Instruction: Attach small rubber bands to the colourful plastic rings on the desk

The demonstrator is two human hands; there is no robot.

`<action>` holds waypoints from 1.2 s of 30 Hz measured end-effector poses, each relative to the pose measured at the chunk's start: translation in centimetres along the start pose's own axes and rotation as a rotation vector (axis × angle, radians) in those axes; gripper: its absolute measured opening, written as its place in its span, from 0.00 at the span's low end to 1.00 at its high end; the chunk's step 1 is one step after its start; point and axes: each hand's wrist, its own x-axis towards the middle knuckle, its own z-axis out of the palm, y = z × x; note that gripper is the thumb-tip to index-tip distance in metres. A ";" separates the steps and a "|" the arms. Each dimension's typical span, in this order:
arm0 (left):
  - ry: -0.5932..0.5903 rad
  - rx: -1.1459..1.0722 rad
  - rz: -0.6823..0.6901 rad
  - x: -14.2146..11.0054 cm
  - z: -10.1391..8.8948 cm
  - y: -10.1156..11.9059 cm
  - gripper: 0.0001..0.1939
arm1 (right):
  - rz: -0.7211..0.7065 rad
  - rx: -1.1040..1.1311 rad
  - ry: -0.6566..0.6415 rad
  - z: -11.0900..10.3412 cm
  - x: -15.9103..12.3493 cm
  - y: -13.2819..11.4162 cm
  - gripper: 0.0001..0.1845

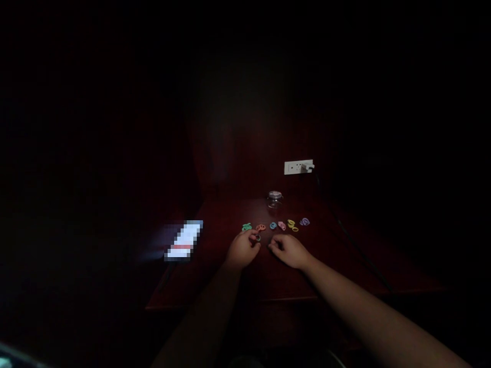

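My left hand [243,249] is over the table with thumb and forefinger curled round a small greenish elastic band [258,238]. To its right, my right hand [290,250] rests low with the fingers bent together; whatever they may hold is too dark to make out. Just beyond the hands lies a row of small ring-shaped bands grouped by colour: green bands [246,227], orange bands [261,227], blue bands [273,225], pink bands [282,225], yellow bands [291,224] and purple bands [305,222].
A clear lidded jar [274,200] stands behind the row. On the dark red table [215,286], a lit, blurred-out screen [184,240] is at the left. A wall socket [293,167] holds a white plug [307,166] with a dark cable. The surroundings are very dark.
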 end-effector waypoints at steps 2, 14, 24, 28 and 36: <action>0.015 0.027 0.004 0.1 -0.1 0.1 0.17 | 0.008 0.012 0.005 0.0 0.1 0.0 0.08; -0.094 0.039 -0.060 0.2 -0.3 0.6 0.11 | 0.081 0.089 0.035 0.4 1.1 0.9 0.08; -0.071 -0.010 -0.018 0.5 0.0 0.1 0.12 | 0.088 -0.165 0.025 1.0 2.2 0.5 0.08; -0.071 -0.005 0.001 0.5 0.0 0.1 0.13 | 0.010 -0.101 0.020 0.8 1.9 0.4 0.10; -0.157 -0.138 0.007 0.4 0.0 0.5 0.10 | -0.011 0.036 -0.007 0.6 1.8 0.4 0.10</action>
